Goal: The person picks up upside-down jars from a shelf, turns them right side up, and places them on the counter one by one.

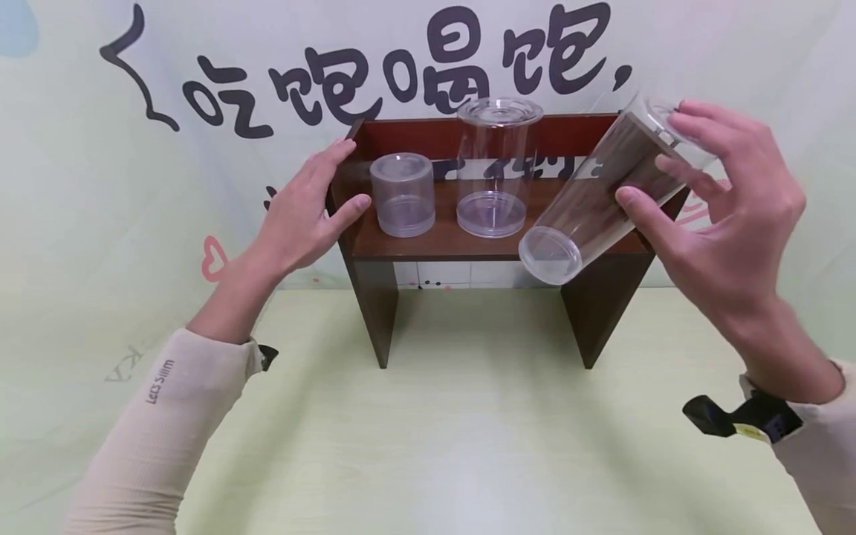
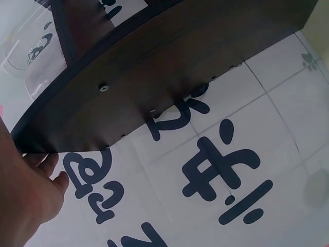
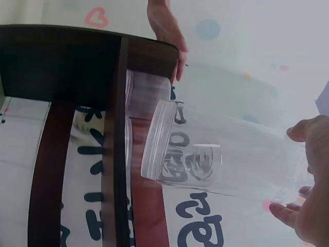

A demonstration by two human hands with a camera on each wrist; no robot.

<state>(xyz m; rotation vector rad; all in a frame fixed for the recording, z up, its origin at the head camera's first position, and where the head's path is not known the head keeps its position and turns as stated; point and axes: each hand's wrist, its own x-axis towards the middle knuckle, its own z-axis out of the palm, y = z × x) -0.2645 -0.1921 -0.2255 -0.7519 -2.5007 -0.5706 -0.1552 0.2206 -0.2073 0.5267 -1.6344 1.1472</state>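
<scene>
- Brown shelf (image 1: pixel 374 305) blocks part of the short jar (image 1: pixel 403 200) in your right-wrist view; the upper end of the held jar (image 1: pixel 598 195) fades out there.
- Your right grip (image 1: pixel 742 208) is clamped on the held jar near that end, tilted, by the shelf's right half.
- Your left grip (image 1: pixel 304 212), fingers loosely extended, touches the shelf's left side.
- The held jar looks tall, transparent, ridged around its lower rim.

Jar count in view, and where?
3: short jar at left on the shelf, tall jar right of it, tilted jar in the right hand.
</scene>
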